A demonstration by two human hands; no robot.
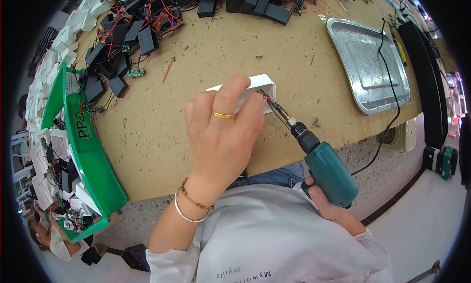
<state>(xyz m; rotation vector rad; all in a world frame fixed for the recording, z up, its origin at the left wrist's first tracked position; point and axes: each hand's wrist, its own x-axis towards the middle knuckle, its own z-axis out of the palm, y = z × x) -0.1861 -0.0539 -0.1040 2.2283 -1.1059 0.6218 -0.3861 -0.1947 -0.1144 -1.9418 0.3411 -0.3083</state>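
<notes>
White plastic casing (259, 86) sits on the cardboard-covered table (206, 52), pinned under the closed fingers of the left hand (223, 131). Just right of that grip, the bit of a teal electric screwdriver (326, 170) enters the casing's open end; the right hand (326, 204) is wrapped around its handle. Farther right lies a metal tray (343, 30); left of the grip, a green bin (95, 160) and black modules (117, 42).
</notes>
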